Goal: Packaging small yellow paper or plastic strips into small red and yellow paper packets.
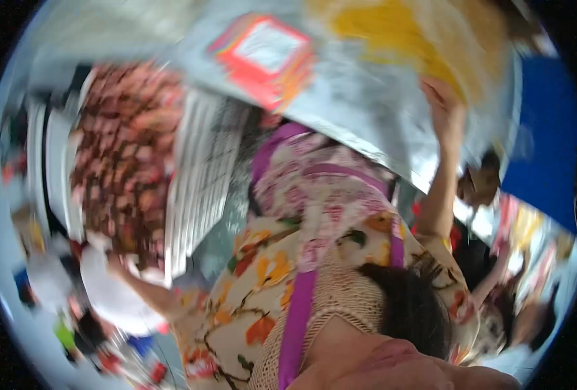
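My right hand [443, 104] reaches over the pale metal-looking table [360, 91]. Its bent fingers close at the edge of a yellow, film-like material [392, 27], which narrows toward them. Blur hides the finer detail. Out to the left, my left hand [108, 259] is beside the near end of a crate [201, 149] filled with reddish-brown pieces [122, 156]. A white rounded thing [116, 292] lies just below that hand. Its fingers are smeared, so I cannot see what they touch.
A stack of red-orange packets [266, 55] with a white panel lies on the table. At the right, other people [480, 179] are close to my arm, near a blue panel [545, 136]. More blurred people and things [90, 335] are at the lower left.
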The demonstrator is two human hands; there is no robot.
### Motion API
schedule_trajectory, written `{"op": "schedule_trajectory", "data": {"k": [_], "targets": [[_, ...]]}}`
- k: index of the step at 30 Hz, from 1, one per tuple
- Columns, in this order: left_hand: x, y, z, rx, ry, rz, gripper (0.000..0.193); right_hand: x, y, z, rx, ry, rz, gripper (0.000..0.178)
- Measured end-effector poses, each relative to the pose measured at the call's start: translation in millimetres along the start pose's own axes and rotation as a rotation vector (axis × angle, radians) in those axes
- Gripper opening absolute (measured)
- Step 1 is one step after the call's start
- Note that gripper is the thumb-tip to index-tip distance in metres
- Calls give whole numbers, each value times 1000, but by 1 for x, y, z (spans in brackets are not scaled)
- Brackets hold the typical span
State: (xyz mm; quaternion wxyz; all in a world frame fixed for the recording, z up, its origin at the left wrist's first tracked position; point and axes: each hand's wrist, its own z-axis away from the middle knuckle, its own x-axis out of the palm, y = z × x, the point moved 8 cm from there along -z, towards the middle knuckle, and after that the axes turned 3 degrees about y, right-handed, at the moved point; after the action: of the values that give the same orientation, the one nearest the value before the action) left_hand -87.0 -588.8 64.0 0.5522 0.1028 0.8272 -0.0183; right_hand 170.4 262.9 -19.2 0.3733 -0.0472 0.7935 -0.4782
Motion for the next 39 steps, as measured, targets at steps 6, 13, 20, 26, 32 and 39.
{"op": "schedule_trajectory", "data": {"k": [6,13,20,26,32,39], "targets": [[96,106,-124,-39,44,-86,28,5,-49,-7,-567,90,581,23],[87,267,-108,159,95,376,24,28,-20,-58,-249,-111,552,26],[137,407,-63,180,-333,725,20,66,-73,-52,-860,-164,770,39],[147,496,-38,169,-532,1086,17,101,-72,-86,-766,-134,428,32],[127,578,-12,414,-545,1108,15,154,-70,-101,-348,-103,933,38],[137,578,-6,377,-624,1131,15,174,-69,-100,-318,-74,965,33]]}}
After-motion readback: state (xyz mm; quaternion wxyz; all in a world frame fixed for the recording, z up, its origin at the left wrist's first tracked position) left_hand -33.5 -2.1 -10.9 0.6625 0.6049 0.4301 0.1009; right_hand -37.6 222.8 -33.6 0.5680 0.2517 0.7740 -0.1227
